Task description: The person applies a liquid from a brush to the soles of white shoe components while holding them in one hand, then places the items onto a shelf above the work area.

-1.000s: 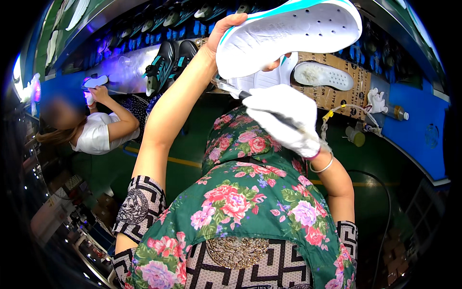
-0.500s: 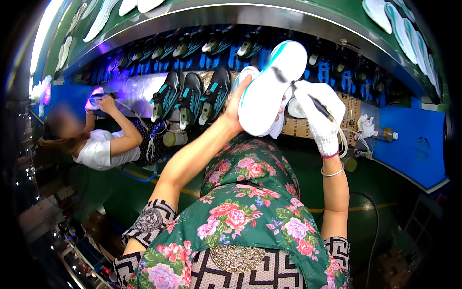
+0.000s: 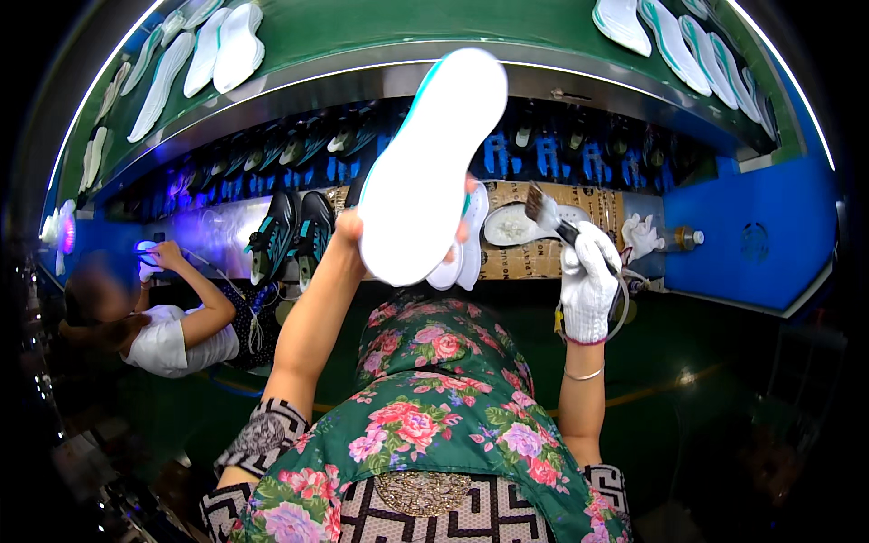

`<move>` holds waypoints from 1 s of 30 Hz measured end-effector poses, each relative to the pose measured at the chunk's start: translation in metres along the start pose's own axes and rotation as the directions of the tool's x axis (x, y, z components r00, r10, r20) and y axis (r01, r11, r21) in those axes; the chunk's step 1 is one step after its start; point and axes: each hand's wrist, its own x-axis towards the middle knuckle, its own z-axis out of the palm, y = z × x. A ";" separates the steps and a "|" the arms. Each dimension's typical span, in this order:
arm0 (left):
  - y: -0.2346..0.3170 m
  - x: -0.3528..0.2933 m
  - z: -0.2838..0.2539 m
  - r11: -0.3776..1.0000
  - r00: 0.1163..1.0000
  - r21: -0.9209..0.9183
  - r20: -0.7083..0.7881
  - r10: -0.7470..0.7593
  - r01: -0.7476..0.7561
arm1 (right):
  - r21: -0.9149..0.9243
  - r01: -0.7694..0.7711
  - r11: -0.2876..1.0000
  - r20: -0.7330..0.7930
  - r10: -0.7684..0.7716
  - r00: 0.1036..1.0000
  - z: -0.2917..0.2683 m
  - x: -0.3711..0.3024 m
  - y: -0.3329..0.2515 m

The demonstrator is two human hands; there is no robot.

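Hands (image 3: 348, 231) hold white sole (image 3: 433, 167), brush (image 3: 546, 210); shelf (image 3: 543, 41) seemingly carries soles.

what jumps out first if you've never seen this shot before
A big white shoe sole fills the upper middle, held up by the bare left hand at its lower edge. To its right, the white-gloved right hand grips a brush with its bristles raised beside the sole, not touching it. Rows of more white soles line the green shelf across the top, and a co-worker sits at the left.
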 end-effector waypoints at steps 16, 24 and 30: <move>-0.093 0.015 -0.107 -0.120 0.740 0.802 -0.468 0.482 0.585 | 0.201 -0.179 0.963 -0.225 0.223 0.948 -0.077 0.004 0.059; -0.111 -0.015 -0.142 -0.409 0.650 0.506 -0.622 0.436 0.759 | 0.209 -0.242 0.948 -0.210 0.285 0.935 -0.076 0.007 0.070; -0.054 -0.015 -0.084 -0.233 0.734 0.784 -0.369 0.570 0.575 | 0.224 -0.227 0.948 -0.242 0.280 0.929 -0.081 0.006 0.066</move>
